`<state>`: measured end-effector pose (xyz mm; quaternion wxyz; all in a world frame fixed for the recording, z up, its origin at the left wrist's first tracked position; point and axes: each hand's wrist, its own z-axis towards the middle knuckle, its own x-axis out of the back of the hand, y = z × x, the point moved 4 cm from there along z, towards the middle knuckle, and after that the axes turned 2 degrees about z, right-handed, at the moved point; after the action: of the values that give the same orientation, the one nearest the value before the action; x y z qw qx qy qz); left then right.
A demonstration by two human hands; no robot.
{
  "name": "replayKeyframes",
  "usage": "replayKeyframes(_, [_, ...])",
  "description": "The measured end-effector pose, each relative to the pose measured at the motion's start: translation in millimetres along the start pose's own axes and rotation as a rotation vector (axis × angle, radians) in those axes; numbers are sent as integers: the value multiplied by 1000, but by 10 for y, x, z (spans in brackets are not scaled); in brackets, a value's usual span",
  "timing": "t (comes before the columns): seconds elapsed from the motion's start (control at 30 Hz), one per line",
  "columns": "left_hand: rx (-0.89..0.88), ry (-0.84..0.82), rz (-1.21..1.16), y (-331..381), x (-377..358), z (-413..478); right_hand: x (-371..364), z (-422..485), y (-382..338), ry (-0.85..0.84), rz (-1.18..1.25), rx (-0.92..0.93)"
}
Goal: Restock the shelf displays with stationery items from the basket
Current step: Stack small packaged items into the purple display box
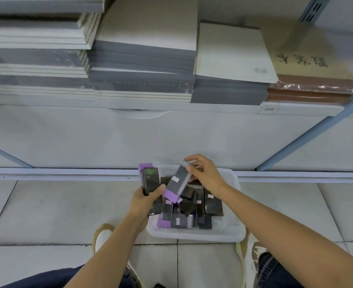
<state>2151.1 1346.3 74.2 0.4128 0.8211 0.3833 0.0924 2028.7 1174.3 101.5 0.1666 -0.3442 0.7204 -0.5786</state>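
Note:
A white plastic basket (231,233) sits on the floor tiles at the foot of the shelf unit, holding several dark boxes with purple ends (192,208). My left hand (144,202) grips a small stack of these boxes (149,179), standing upright over the basket's left side. My right hand (202,173) pinches the top end of another grey box with a purple end (176,182), tilted above the basket and touching my left thumb. The shelf (109,104) above carries stacked notebooks.
Stacks of grey and white notebooks (142,65) fill the shelf, with brown-covered pads (308,88) at the right. A white panel lies below the shelf edge. Blue struts (308,134) slant at both sides. My shoes (101,238) stand on either side of the basket.

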Motion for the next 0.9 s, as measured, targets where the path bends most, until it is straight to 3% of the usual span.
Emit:
replayKeyframes(0.17, [-9, -40, 17, 395, -154, -230, 75, -109, -451, 57, -19, 132])
replayKeyframes(0.33, [-61, -1, 30, 858, -117, -447, 74, -317, -782, -134, -231, 341])
replayKeyframes(0.43, [-85, -26, 21, 1082, -116, -581, 74, -407, -933, -102, -336, 415])
replayKeyframes(0.53, [-76, -90, -113, 1259, -179, -732, 101, -491, -1108, -7, -273, 460])
replayKeyframes(0.63, [-132, -105, -229, 1461, -228, -888, 81, -577, -1268, -17, -234, 450])
replayKeyframes(0.9, [-464, -52, 92, 2024, -388, -1380, -58, -805, -2056, -55, -8, 531])
